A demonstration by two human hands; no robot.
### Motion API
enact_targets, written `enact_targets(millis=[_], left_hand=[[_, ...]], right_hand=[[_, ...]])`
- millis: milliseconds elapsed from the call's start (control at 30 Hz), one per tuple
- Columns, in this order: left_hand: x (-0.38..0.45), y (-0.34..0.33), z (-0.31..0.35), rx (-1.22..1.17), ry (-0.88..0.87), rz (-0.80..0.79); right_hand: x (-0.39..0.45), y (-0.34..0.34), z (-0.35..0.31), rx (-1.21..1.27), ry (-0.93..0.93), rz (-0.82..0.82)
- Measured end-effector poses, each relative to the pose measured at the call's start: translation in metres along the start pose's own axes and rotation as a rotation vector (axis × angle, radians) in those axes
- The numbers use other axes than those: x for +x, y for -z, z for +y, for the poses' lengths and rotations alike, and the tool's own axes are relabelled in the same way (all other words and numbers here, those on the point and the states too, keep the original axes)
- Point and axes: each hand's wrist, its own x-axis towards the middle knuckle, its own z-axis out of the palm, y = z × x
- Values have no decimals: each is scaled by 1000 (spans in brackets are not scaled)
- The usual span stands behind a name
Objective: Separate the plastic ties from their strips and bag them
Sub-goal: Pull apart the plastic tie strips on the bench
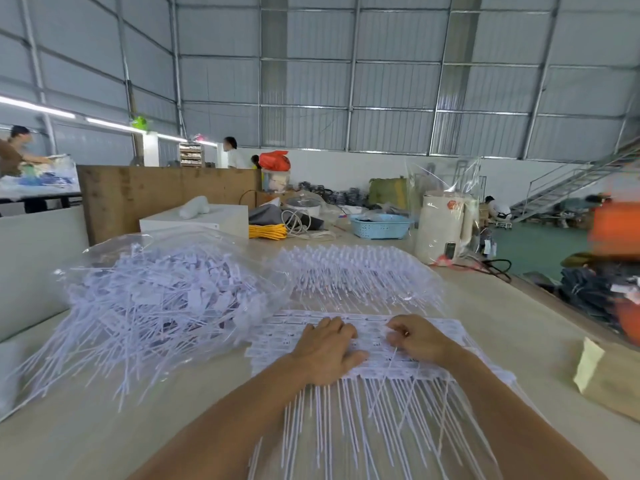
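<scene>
Bottom centre of frame: tails of the strip of ties [381, 362] fan toward the person, heads lined up away, prob. so each tie can be pulled off along its length. Left hand [327, 353] lies flat on the strip w/ fingers spread, nothing gripped; looks like it's pinning the sheet down so it won't slide. Right hand [417, 337] sits just beside it, fingers curled in; seems to pinch a tie head, tho the blur makes that hard to confirm.

Left of centre: clear plastic bag [166, 292] heaped w/ loose ties, mouth facing the hands (short reach for drop-offs, I'd guess).

Just beyond the strip, mid-frame: more unsplit strips [356, 271] stacked, waiting their turn.

Farther back on the table [502, 327]: blue basket [381, 226], cream kettle [445, 226], yellow cord bundle [267, 232]. Not part of the job.
</scene>
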Motion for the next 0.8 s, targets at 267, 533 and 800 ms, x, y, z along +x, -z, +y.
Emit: enact_targets(millis=[267,533,800], left_hand=[[17,-7,-4,-226,132,155],[19,-5,-6,-336,271,264],[17,-2,-5,-899,261,358]], right_hand=[[16,-9,-29,148,116,136],[21,-39,-34,109,120,82],[19,-41,-35,152,101,106]])
